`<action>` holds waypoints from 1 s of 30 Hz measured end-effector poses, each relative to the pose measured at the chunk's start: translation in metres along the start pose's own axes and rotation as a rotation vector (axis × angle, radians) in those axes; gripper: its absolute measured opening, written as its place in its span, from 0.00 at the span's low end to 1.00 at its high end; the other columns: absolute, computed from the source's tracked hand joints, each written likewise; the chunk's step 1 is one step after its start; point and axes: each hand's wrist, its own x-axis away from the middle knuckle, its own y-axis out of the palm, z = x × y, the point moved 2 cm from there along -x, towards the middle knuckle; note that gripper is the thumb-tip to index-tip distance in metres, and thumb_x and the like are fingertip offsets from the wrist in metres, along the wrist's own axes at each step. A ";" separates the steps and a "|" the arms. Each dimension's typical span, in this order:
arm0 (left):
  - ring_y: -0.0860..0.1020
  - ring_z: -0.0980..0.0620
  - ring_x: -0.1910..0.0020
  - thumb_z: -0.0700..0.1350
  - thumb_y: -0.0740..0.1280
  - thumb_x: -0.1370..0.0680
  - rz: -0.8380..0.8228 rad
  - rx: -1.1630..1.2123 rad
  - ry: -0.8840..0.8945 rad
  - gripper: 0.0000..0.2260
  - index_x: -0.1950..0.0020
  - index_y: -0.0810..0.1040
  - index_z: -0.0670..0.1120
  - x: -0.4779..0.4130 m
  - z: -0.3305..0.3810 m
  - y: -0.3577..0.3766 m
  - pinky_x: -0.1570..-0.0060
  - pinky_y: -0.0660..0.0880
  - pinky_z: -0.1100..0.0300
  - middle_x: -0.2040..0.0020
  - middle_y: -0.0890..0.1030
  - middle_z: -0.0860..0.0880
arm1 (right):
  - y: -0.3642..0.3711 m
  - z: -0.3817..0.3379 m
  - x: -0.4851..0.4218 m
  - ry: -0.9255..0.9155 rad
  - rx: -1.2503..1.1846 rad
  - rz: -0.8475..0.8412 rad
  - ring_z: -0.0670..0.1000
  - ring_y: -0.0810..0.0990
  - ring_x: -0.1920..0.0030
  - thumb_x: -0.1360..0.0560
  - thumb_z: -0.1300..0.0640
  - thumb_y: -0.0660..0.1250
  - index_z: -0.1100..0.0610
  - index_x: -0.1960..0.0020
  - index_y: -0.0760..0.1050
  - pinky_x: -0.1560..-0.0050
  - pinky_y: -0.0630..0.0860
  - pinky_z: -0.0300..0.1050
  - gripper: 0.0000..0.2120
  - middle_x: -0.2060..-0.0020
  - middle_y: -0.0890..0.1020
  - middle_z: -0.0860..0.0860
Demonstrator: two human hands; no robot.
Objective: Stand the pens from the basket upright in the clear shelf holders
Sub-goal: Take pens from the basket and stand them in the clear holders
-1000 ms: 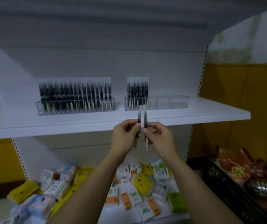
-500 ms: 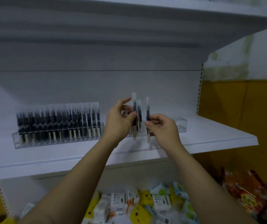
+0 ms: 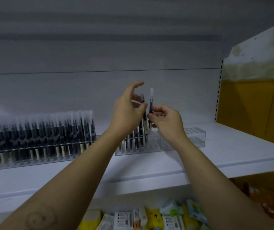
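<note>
Over the shelf's (image 3: pixel 216 156) half-empty holder (image 3: pixel 191 138), left hand (image 3: pixel 127 113) and right hand (image 3: pixel 167 120) each pinch a pen (image 3: pixel 151 103).

Blurry pen rows (image 3: pixel 41 133) — holder slots (image 3: pixel 194 131) indistinct

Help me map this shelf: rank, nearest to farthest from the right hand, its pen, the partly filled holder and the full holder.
1. pen, pinched in the right hand.
2. partly filled clear holder, just below.
3. full clear holder, far left.
</note>
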 end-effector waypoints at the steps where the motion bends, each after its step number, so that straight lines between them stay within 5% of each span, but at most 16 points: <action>1: 0.78 0.61 0.56 0.41 0.70 0.23 -0.004 -0.043 0.020 0.24 0.30 0.69 0.55 -0.002 -0.004 0.002 0.54 0.77 0.68 0.57 0.75 0.59 | 0.001 0.003 -0.002 0.003 0.003 0.002 0.51 0.83 0.57 0.26 0.60 0.71 0.50 0.54 0.78 0.51 0.81 0.50 0.06 0.61 0.81 0.49; 4: 0.78 0.57 0.51 0.46 0.70 0.24 -0.002 -0.149 0.052 0.22 0.31 0.70 0.57 -0.007 -0.017 0.008 0.40 0.74 0.50 0.59 0.75 0.63 | 0.004 0.008 -0.009 -0.007 0.013 0.027 0.52 0.82 0.56 0.27 0.60 0.72 0.45 0.58 0.76 0.50 0.81 0.51 0.10 0.61 0.81 0.48; 7: 0.80 0.53 0.51 0.48 0.70 0.24 0.008 -0.182 0.060 0.22 0.32 0.70 0.59 -0.011 -0.028 0.011 0.40 0.72 0.42 0.60 0.74 0.65 | 0.008 0.013 -0.013 -0.009 0.012 0.026 0.49 0.81 0.58 0.27 0.60 0.72 0.44 0.58 0.75 0.50 0.80 0.48 0.12 0.62 0.80 0.46; 12: 0.80 0.50 0.54 0.47 0.70 0.24 0.026 -0.207 0.081 0.22 0.33 0.70 0.57 -0.014 -0.036 0.010 0.39 0.71 0.41 0.59 0.75 0.63 | 0.013 0.024 -0.012 -0.007 0.025 0.027 0.47 0.81 0.57 0.26 0.59 0.72 0.50 0.52 0.77 0.50 0.80 0.41 0.07 0.61 0.80 0.46; 18: 0.80 0.48 0.58 0.47 0.70 0.24 -0.011 -0.181 0.093 0.20 0.34 0.70 0.56 -0.012 -0.034 0.008 0.44 0.73 0.39 0.60 0.76 0.62 | 0.012 0.032 0.002 0.003 0.128 -0.002 0.39 0.76 0.63 0.27 0.61 0.72 0.54 0.48 0.79 0.62 0.71 0.23 0.08 0.62 0.79 0.44; 24: 0.80 0.48 0.58 0.48 0.70 0.24 -0.037 -0.146 0.070 0.20 0.35 0.69 0.56 -0.014 -0.035 0.004 0.46 0.75 0.39 0.59 0.76 0.63 | 0.014 0.038 0.012 -0.004 0.228 0.030 0.39 0.77 0.64 0.26 0.58 0.71 0.50 0.47 0.76 0.65 0.70 0.26 0.09 0.65 0.79 0.43; 30: 0.77 0.47 0.46 0.49 0.71 0.25 -0.086 -0.279 0.054 0.20 0.35 0.71 0.55 -0.012 -0.041 0.004 0.35 0.67 0.38 0.52 0.78 0.58 | 0.015 0.041 0.018 -0.014 0.250 0.048 0.46 0.79 0.60 0.25 0.58 0.70 0.53 0.43 0.77 0.57 0.75 0.37 0.11 0.62 0.81 0.46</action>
